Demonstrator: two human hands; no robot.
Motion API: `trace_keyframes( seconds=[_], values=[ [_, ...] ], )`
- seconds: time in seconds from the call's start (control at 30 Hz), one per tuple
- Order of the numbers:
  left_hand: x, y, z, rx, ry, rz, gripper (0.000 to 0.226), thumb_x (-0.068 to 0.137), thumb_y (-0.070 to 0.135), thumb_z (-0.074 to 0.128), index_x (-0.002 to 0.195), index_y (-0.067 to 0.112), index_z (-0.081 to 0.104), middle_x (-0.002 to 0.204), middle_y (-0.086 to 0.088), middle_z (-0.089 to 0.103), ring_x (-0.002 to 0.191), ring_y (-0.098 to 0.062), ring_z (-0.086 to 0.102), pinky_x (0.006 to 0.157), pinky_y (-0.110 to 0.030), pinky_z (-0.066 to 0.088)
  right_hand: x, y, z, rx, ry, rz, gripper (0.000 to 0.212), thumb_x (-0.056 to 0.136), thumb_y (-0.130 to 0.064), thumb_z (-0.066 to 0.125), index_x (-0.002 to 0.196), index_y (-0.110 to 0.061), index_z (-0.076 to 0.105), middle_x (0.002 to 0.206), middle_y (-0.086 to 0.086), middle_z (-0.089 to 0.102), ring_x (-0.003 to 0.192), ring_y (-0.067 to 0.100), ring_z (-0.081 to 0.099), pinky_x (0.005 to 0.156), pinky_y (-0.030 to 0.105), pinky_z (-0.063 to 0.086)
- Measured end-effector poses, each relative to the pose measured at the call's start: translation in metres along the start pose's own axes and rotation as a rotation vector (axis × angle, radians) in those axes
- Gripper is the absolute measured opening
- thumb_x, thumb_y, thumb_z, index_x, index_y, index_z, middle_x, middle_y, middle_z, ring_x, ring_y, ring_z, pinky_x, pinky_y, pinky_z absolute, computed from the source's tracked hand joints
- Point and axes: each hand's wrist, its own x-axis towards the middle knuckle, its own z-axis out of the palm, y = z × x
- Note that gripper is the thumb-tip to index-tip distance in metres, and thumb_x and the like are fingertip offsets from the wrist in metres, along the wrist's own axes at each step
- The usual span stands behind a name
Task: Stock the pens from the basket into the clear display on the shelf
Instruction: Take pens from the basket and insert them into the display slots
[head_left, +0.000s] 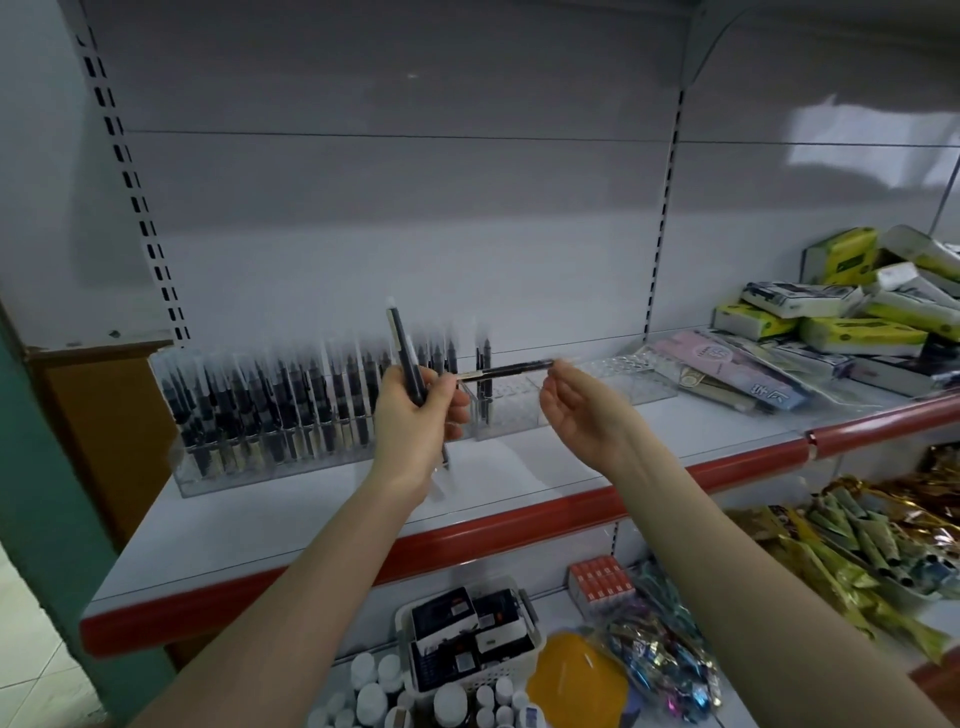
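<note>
- The pens in my left hand (415, 415) were slim and dark-barrelled: one upright pen (404, 353) stood nearly vertical with a pale cap end at the top, and a second, horizontal pen (506, 371) stuck out level to the right, black along most of its length with a light band near my fingers
- My left hand had its fingers curled round the upright pen and pinched the near end of the horizontal one (a further thin tip poked out below the hand, but I could not tell what it belonged to)
- My right hand (582, 410) was palm-up with fingers loosely bent and apart; its fingertips (563, 370) sat right at the far end of the horizontal pen, and I could not tell whether they touched it
- Both hands hovered just in front of the clear display (613, 395) on the white shelf (260, 535) with its red front edge
- The left part of the display was packed with rows of standing pens (270, 410), dark bodies with pale lower sections; a few more stood near the middle, and the right part showed bare holes
- The white basket (470, 675) sat on the lower shelf, below and between my forearms, holding dark boxes
- Green and white packets (862, 312) were heaped on the shelf to the right of the display
</note>
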Motion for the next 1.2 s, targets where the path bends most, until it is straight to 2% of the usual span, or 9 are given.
trace_keyframes(
  seconds=[0.2,0.37,0.47,0.57,0.7,0.83,0.9,1.0,1.2],
  values=[
    [0.004,-0.001,0.015,0.029,-0.023,-0.01,0.007,0.093,0.014,0.054,0.091,0.009,0.05,0.068,-0.004,0.059,0.047,-0.006,0.047,0.046,-0.02,0.042,0.01,-0.009,-0.003,-0.048,0.026,-0.17,0.008,0.09,-0.011,0.058,0.096,-0.005,0.057,0.095,0.013,0.064,0.081,0.02,0.066,0.066,0.023,0.059],
    [0.008,0.003,0.016,0.002,0.009,-0.04,0.015,0.098,0.033,0.041,0.089,0.022,0.046,0.07,-0.001,0.055,0.053,-0.009,0.046,0.051,-0.023,0.042,0.026,-0.035,0.012,-0.418,0.231,-0.521,0.002,0.091,-0.011,0.057,0.093,-0.011,0.056,0.082,0.006,0.066,0.067,0.014,0.067,0.066,0.022,0.056],
    [0.009,0.002,0.016,-0.027,0.012,-0.035,0.015,0.098,0.032,0.041,0.091,0.023,0.051,0.077,-0.001,0.056,0.065,-0.01,0.054,0.059,-0.024,0.048,0.041,-0.037,0.02,-0.647,0.224,-0.642,0.007,0.091,-0.012,0.056,0.097,-0.011,0.057,0.086,0.008,0.066,0.07,0.016,0.067,0.071,0.026,0.055],
    [0.009,-0.001,0.017,-0.011,0.002,0.0,0.015,0.097,0.029,0.043,0.091,0.024,0.055,0.077,0.002,0.056,0.071,-0.008,0.056,0.069,-0.026,0.051,0.057,-0.032,0.026,-0.817,0.15,-0.651,0.008,0.091,-0.01,0.055,0.099,-0.012,0.058,0.091,0.012,0.066,0.073,0.019,0.067,0.073,0.029,0.055],
    [0.011,-0.003,0.016,0.004,-0.016,0.034,0.013,0.097,0.025,0.045,0.092,0.026,0.057,0.076,0.005,0.055,0.068,-0.003,0.056,0.07,-0.022,0.052,0.072,-0.023,0.034,-0.951,0.051,-0.61,0.01,0.091,-0.007,0.054,0.098,-0.012,0.06,0.086,0.013,0.065,0.071,0.021,0.065,0.07,0.029,0.053],
    [0.016,-0.007,0.013,0.015,-0.017,0.039,0.018,0.097,0.02,0.044,0.11,0.023,0.056,0.081,0.003,0.06,0.072,-0.005,0.059,0.076,-0.027,0.052,0.081,-0.017,0.037,-1.021,0.002,-0.591,0.01,0.089,-0.003,0.054,0.091,-0.012,0.058,0.079,0.012,0.062,0.063,0.017,0.061,0.052,0.011,0.047],
    [0.017,-0.008,0.013,0.017,-0.024,0.041,0.018,0.098,0.02,0.044,0.109,0.027,0.055,0.083,0.001,0.063,0.074,-0.008,0.06,0.076,-0.027,0.051,0.085,-0.014,0.037,-1.067,-0.029,-0.572,0.009,0.09,-0.003,0.054,0.092,-0.01,0.058,0.078,0.011,0.061,0.062,0.014,0.06,0.049,0.007,0.043],
    [0.018,-0.01,0.012,0.012,-0.046,0.046,0.02,0.098,0.02,0.045,0.099,0.038,0.053,0.086,-0.002,0.065,0.077,-0.011,0.061,0.077,-0.028,0.052,0.091,-0.01,0.036,-1.175,-0.062,-0.534,0.009,0.091,-0.007,0.053,0.098,-0.008,0.06,0.081,0.009,0.062,0.061,0.011,0.06,0.055,0.013,0.049],
    [0.022,-0.01,0.011,-0.036,-0.063,0.017,0.019,0.098,0.017,0.045,0.101,0.031,0.057,0.081,0.002,0.06,0.073,-0.009,0.06,0.075,-0.03,0.05,0.099,-0.012,0.039,-1.236,-0.09,-0.505,0.007,0.09,-0.005,0.054,0.091,-0.012,0.058,0.082,0.013,0.062,0.06,0.016,0.06,0.051,0.013,0.047]
  ],
)
